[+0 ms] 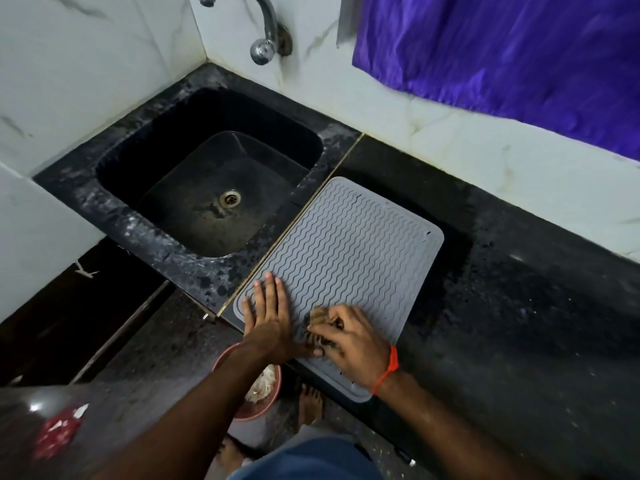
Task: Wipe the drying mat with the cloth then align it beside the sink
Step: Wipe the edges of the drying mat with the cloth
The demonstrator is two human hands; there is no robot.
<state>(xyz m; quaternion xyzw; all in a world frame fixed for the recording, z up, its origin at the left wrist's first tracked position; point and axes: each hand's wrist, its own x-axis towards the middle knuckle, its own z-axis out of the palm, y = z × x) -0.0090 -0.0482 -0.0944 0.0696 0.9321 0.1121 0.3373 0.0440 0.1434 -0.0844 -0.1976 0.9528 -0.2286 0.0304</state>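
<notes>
Grey mat (346, 251) mid-wipe: left hand (268, 318) flat, pinning it; right hand (349, 341) clenches cloth (318, 323). Next, finish wiping, then square it to the sink (207, 188).

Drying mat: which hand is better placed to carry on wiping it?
Right. The right hand grips the cloth on the drying mat; the left hand lies flat, pressing the mat's near corner.

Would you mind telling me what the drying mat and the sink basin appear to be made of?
The drying mat looks like grey silicone or soft rubber, matte, with moulded wavy ridges and rounded corners. The sink seems to be black stone or a stone composite, dull, with pale residue marks on the rim and a metal drain; which one cannot be told.
</notes>
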